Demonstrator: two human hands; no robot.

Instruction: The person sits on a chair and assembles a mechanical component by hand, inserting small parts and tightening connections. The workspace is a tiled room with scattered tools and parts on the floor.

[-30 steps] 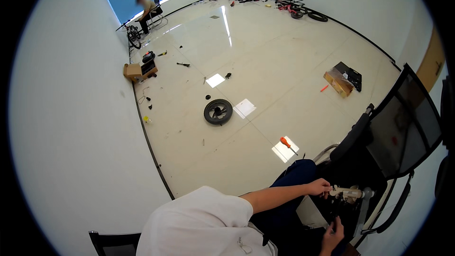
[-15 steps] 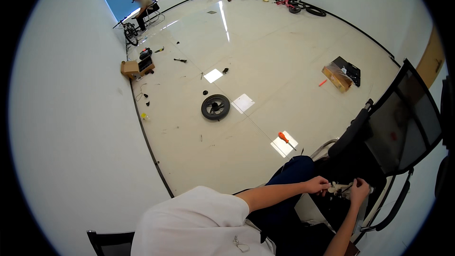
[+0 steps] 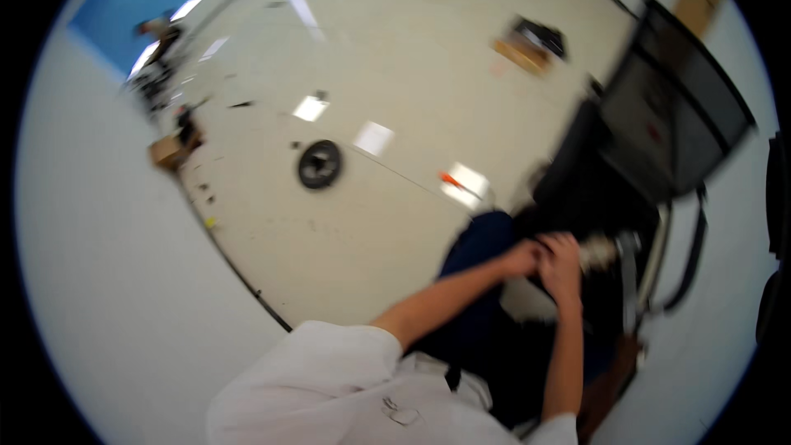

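Both hands meet in front of the person, against the black chair [image 3: 610, 189]. Left hand [image 3: 524, 259] and right hand [image 3: 562, 262] touch each other, fingers curled. The right hand grips the near end of a small metal part [image 3: 600, 252], which juts out toward the chair frame [image 3: 655, 255]; motion blur hides whether the left hand grips it too. Behind, on the floor [image 3: 395, 58], lie a black wheel [image 3: 320, 164] and an orange tool [image 3: 451, 180], well apart from the hands.
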